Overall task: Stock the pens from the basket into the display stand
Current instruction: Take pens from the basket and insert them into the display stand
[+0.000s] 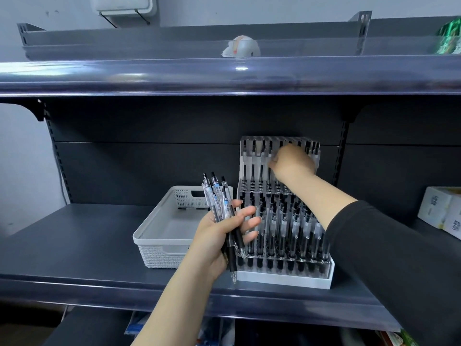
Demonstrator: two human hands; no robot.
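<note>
My left hand (222, 233) grips a bundle of several clear pens with black grips (222, 203), held upright just left of the display stand. The clear tiered display stand (284, 275) sits on the dark shelf, and black pens fill most of its slots. My right hand (291, 163) reaches to the stand's top back row, fingers curled at the slots there. Whether it holds a pen is hidden by the hand itself. The white perforated basket (159, 236) stands left of the stand, with one pen (193, 208) lying at its far end.
The dark shelf (82, 236) stretches left of the basket. An upper shelf (224, 76) overhangs close above the stand. White boxes (441, 208) sit at the right edge. A lower shelf holds coloured packages (212, 333).
</note>
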